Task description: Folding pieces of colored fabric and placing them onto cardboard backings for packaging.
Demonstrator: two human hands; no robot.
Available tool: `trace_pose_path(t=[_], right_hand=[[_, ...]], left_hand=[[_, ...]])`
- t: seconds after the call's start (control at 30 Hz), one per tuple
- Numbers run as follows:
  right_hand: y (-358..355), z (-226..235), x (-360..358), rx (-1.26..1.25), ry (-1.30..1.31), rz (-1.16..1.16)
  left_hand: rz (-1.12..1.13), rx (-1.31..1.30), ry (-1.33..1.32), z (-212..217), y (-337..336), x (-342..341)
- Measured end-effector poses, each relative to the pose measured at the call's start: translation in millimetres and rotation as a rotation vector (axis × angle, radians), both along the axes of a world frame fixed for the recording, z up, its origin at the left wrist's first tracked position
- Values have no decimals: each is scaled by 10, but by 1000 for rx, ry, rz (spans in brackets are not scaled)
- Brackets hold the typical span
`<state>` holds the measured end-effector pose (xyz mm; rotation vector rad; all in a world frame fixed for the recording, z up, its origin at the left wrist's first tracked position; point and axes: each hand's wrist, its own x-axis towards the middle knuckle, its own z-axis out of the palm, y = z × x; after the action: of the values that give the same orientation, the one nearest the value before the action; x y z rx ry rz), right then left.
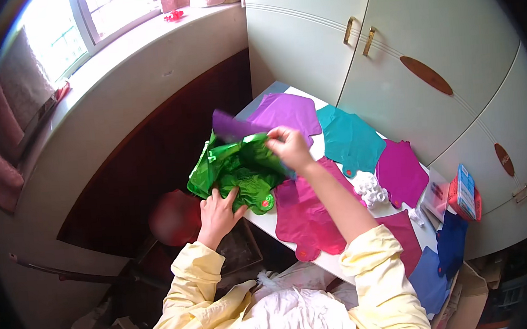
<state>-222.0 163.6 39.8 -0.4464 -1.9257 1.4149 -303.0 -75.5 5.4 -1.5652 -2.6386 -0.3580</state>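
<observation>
My right hand (pixel 290 147) pinches the upper edge of a glossy green plastic bag (pixel 249 181) and lifts it, so the bag stands partly open and crumpled. A dark purple sheet (pixel 236 128) sticks up blurred behind that edge; whether my fingers hold it too, I cannot tell. My left hand (pixel 219 215) rests with fingers spread against the bag's near side, at the table's left end. Beside the bag lies a crimson-pink flat bag (pixel 316 213), partly hidden by my right forearm. A lighter purple flat bag (pixel 284 115) lies beyond.
Along the white table (pixel 424 229) lie a teal bag (pixel 353 137), a magenta bag (pixel 401 173) and blue ones (pixel 430 281). A crumpled white thing (pixel 371 190) sits among them. A red basket (pixel 470 196) stands at the right end. Cream cabinet doors (pixel 437 30) rise behind.
</observation>
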Motion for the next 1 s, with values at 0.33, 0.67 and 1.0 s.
trace_pose_path(t=[0.33, 0.67, 1.0], right_hand=[[858, 1123, 822, -101, 421, -350], [-571, 1450, 1808, 1239, -35, -378], [-2230, -172, 2127, 1232, -399, -53]], left_hand=[[-44, 76, 115, -66, 8, -38], [-363, 634, -1483, 244, 41, 887], [78, 568, -2165, -77, -504, 1514]])
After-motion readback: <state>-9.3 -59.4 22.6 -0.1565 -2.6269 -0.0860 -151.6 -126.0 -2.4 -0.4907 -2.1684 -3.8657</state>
